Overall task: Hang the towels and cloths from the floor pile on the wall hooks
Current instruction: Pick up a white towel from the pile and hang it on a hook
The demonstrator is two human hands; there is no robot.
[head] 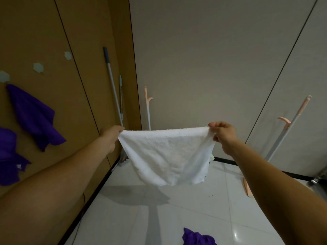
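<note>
On the brown wall panel (35, 32) at the far left, a purple cloth (33, 115) is seen hanging just below a pale hook (3, 76), and a second purple cloth (8, 156) is hung lower, at the frame's edge. Two more pale hooks (38, 67) (68, 55) are fixed higher and further right on the same panel. In the corner, a blue-tipped mop handle (111, 82) and a thinner handle (120, 96) are leaned against the wall.

The top left corner of a white towel (168, 156) is held by the left grip (112, 137), closed on the cloth with the arm stretched forward; its fingertips are hidden by the fabric. The towel is held up in the air in front of the corner, spread flat between both hands, its top edge pulled nearly straight and its lower edge sagging above the white tiled floor (194, 209). A pink-hooked pole (147, 106) is partly covered behind it.

The top right corner is pinched by the right grip (223, 137), thumb on top and fingers curled beneath. Further right, another pink-tipped pole (290, 128) is leaned against the pale wall (212, 50). On the floor at the bottom edge, a purple cloth heap (198, 238) is left lying.
</note>
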